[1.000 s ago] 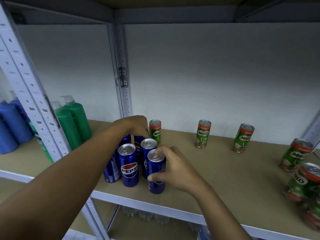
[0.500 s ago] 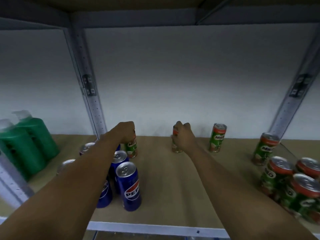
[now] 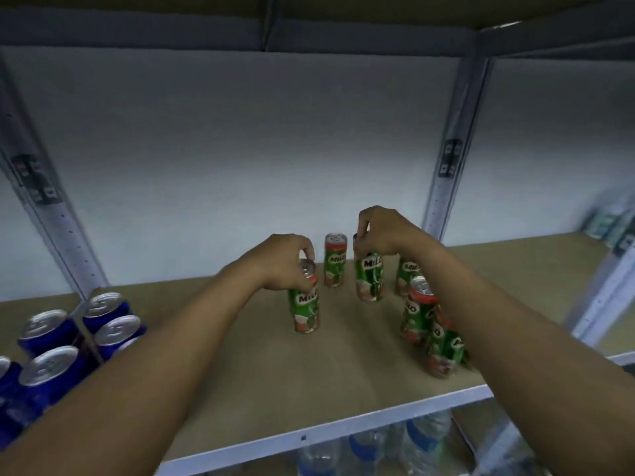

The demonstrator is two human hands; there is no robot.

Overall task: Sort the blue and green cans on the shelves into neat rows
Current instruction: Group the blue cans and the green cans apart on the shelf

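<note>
**Now: a Milo can in each hand, green group at four o'clock**

Here, two grasps at once. Left hand (image 3: pixel 281 262) clamped from above on the rim of a green Milo can (image 3: pixel 305 312), fingers curled round the silver lid; can upright, apparently standing on the shelf board (image 3: pixel 240 365), alone near the middle. Right hand (image 3: pixel 381 231) likewise pinching the top of a second Milo can (image 3: pixel 369 280), upright too, whether lifted clear of the board or resting on it hard to say. Between the two, toward twelve o'clock and close to the back wall, a third Milo can (image 3: pixel 335 261), untouched.

Key relation for the coming move, as a judgement: the gathered Milo cans (image 3: pixel 421 310) lie at about four o'clock from the left-hand can and at five o'clock from the right-hand one, partly hidden behind the right forearm. Right hand clearly nearer that cluster; left-hand can with the longer way to travel, across the bare middle of the board. Long axes of both held cans vertical, so probably a straight slide or carry, no turning needed.

Over at eight o'clock, well apart, the blue Pepsi cans (image 3: pixel 51 365) already grouped by the steel upright (image 3: pixel 65 235). Below the shelf, water bottles (image 3: pixel 422 441), blurred.
</note>
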